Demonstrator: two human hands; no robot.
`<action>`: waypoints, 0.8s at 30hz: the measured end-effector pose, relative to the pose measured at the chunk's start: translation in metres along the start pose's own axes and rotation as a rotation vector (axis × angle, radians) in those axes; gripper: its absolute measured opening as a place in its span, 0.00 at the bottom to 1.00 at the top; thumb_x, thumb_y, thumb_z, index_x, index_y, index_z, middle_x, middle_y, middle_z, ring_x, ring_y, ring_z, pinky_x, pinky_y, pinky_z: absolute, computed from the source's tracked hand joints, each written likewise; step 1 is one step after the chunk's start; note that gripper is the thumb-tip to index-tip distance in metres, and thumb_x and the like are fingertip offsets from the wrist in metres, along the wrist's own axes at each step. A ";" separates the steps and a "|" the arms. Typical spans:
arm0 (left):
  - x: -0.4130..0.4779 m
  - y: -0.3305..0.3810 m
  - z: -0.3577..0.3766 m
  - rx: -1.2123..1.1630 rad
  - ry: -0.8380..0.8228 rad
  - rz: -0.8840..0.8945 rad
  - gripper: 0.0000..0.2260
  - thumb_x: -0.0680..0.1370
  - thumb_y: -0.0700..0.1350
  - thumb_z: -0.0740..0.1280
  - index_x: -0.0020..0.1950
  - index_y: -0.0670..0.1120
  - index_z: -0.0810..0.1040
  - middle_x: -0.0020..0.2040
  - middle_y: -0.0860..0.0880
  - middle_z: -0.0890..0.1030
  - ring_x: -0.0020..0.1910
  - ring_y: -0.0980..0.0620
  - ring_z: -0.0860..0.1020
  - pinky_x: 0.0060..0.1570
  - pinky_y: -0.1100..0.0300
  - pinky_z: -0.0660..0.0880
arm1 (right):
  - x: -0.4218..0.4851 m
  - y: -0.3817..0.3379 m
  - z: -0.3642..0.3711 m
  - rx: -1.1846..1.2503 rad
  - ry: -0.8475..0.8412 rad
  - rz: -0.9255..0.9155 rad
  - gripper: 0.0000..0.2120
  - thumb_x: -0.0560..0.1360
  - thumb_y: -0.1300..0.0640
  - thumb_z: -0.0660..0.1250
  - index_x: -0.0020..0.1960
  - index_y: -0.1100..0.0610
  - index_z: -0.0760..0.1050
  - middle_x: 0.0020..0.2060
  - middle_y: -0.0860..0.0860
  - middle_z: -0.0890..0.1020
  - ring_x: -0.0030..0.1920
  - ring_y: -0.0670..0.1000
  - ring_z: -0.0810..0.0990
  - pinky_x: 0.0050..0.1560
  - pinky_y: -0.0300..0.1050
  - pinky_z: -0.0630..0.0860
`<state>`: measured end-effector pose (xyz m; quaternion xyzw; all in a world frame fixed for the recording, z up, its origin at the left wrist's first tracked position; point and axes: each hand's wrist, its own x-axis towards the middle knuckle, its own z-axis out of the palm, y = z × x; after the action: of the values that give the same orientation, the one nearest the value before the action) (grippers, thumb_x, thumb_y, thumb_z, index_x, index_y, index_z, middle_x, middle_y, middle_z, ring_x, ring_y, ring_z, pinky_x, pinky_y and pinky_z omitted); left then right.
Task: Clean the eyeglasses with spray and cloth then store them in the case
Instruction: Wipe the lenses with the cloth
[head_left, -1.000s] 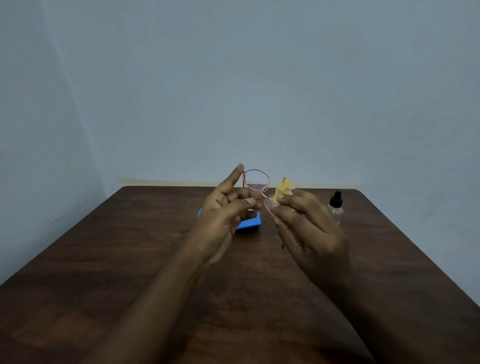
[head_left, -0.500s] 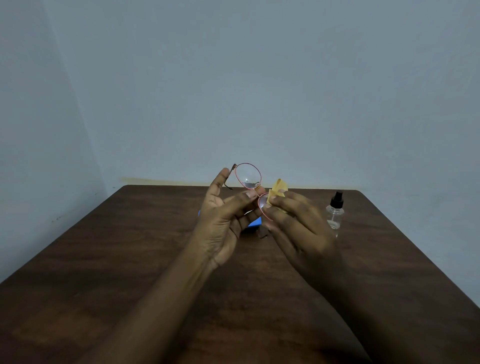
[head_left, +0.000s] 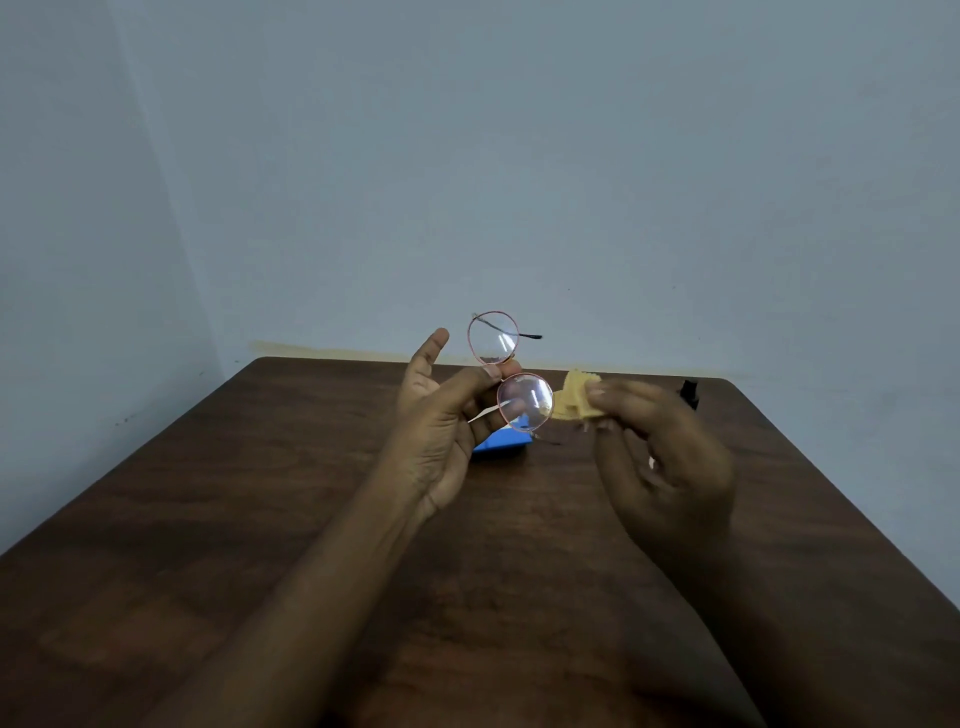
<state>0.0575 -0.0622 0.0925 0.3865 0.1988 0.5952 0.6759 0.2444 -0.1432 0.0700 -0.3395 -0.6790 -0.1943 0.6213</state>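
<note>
eyeglasses (head_left: 524, 401) left of cloth (head_left: 573, 398), above case (head_left: 503, 447)

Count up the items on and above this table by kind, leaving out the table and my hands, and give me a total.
Eyeglasses: 1
Yellow cloth: 1
Blue case: 1
Spray bottle: 1, only its black cap shows behind the right hand
Total: 4
</note>
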 end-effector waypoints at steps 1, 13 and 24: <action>0.000 0.000 0.000 -0.009 -0.003 -0.004 0.33 0.77 0.32 0.71 0.78 0.50 0.64 0.50 0.39 0.88 0.43 0.43 0.87 0.42 0.52 0.85 | 0.001 -0.003 0.000 0.040 0.056 0.041 0.07 0.79 0.69 0.70 0.57 0.65 0.82 0.54 0.56 0.86 0.57 0.54 0.86 0.56 0.49 0.82; -0.010 -0.002 0.010 0.086 -0.091 -0.035 0.45 0.61 0.41 0.82 0.75 0.53 0.68 0.51 0.37 0.88 0.45 0.44 0.88 0.40 0.51 0.84 | -0.004 0.010 0.010 -0.024 -0.234 -0.016 0.10 0.79 0.67 0.70 0.59 0.60 0.85 0.56 0.50 0.86 0.57 0.52 0.80 0.57 0.50 0.76; -0.004 -0.006 0.004 0.134 0.011 -0.004 0.36 0.72 0.32 0.78 0.73 0.53 0.68 0.50 0.39 0.88 0.44 0.44 0.88 0.38 0.51 0.83 | -0.001 0.010 0.009 -0.226 -0.470 -0.233 0.12 0.85 0.61 0.65 0.63 0.63 0.84 0.63 0.55 0.85 0.63 0.61 0.80 0.66 0.51 0.77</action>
<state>0.0635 -0.0675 0.0892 0.4272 0.2430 0.5814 0.6484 0.2450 -0.1302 0.0661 -0.3619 -0.8129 -0.2550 0.3784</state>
